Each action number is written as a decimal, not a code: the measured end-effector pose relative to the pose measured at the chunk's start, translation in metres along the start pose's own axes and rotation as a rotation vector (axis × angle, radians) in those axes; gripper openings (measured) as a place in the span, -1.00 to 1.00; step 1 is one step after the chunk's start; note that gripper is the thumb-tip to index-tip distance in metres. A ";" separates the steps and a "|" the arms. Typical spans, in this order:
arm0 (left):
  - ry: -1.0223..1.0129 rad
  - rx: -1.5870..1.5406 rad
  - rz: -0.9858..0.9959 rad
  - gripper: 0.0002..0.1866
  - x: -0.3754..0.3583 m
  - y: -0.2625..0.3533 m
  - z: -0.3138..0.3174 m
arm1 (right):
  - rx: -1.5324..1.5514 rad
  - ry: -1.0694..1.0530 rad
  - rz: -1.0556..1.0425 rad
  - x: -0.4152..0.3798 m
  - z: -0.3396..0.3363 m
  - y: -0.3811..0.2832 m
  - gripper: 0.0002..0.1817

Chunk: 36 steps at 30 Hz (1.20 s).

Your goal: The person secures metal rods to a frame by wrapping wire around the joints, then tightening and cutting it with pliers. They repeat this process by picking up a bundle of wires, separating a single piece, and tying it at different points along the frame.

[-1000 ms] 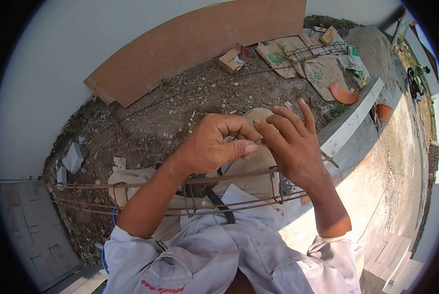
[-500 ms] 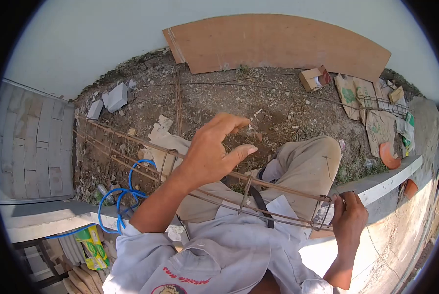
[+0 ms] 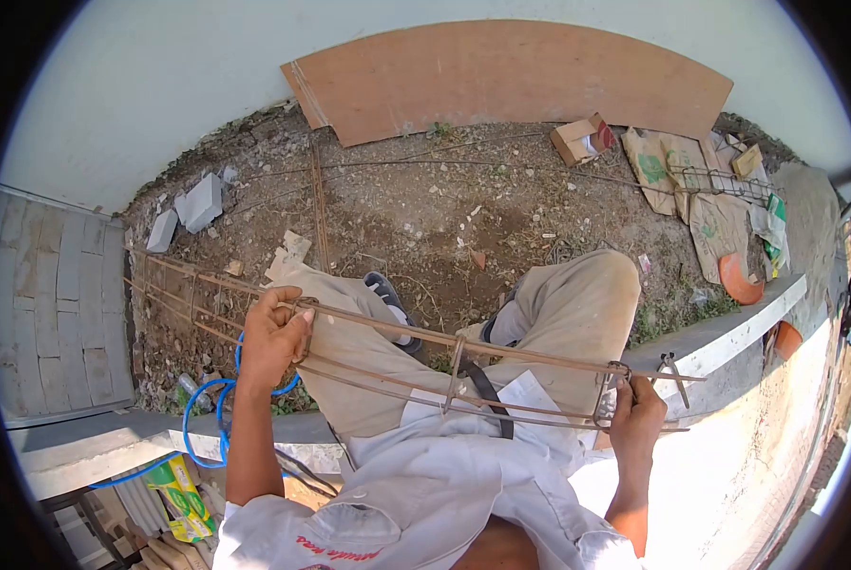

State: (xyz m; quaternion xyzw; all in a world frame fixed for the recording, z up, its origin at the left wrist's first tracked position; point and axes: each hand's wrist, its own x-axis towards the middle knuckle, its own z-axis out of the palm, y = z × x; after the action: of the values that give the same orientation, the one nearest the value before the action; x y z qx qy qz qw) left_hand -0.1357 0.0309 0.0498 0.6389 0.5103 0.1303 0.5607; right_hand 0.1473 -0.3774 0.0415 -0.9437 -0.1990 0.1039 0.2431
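A long rebar cage (image 3: 452, 373) of thin rusty rods with square wire stirrups lies across my lap, reaching to the ground at the far left. My left hand (image 3: 278, 332) is closed round the cage at a stirrup above my thigh. Near the cage's right end, my right hand (image 3: 636, 410) pinches another stirrup (image 3: 604, 394) at the rods. Just right of that hand, pincers (image 3: 672, 378) rest on the concrete ledge with their handles apart.
A concrete ledge (image 3: 729, 328) runs to the right. Blue hose (image 3: 190, 418) coils at the left. Beyond lie grey blocks (image 3: 200, 202), a plywood sheet (image 3: 511, 81), a cardboard box (image 3: 577, 142), paper sacks (image 3: 720, 228) and an orange tile piece (image 3: 737, 279).
My left hand has moved left and down from above the cage and taken hold of it at a stirrup. My right hand has shifted left with the cage, and the pincers now show.
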 end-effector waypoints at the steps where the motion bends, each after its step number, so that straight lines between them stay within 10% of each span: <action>1: 0.006 -0.027 -0.012 -0.56 0.000 -0.001 0.001 | 0.004 0.007 0.004 0.003 -0.003 -0.002 -0.75; 14: -0.145 -0.075 0.080 -0.44 0.010 0.028 0.065 | -0.260 0.240 -0.167 0.165 -0.007 0.033 -0.80; 25: -0.169 0.266 0.106 -0.47 0.011 0.035 0.069 | -0.344 0.444 -0.229 0.125 -0.011 0.005 -0.63; 28: 0.097 0.924 0.345 -0.47 -0.014 0.069 0.082 | -0.311 0.208 -0.102 0.088 -0.026 -0.016 -0.68; 36: -0.386 0.504 1.006 -0.49 -0.023 0.063 0.187 | 0.158 -0.085 0.000 0.037 -0.008 -0.038 -0.66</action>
State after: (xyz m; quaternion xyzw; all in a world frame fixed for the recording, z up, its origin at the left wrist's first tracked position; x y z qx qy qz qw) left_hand 0.0242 -0.0877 0.0496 0.9278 0.0490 0.1361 0.3439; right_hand 0.1709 -0.3339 0.0638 -0.9164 -0.2003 0.1593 0.3079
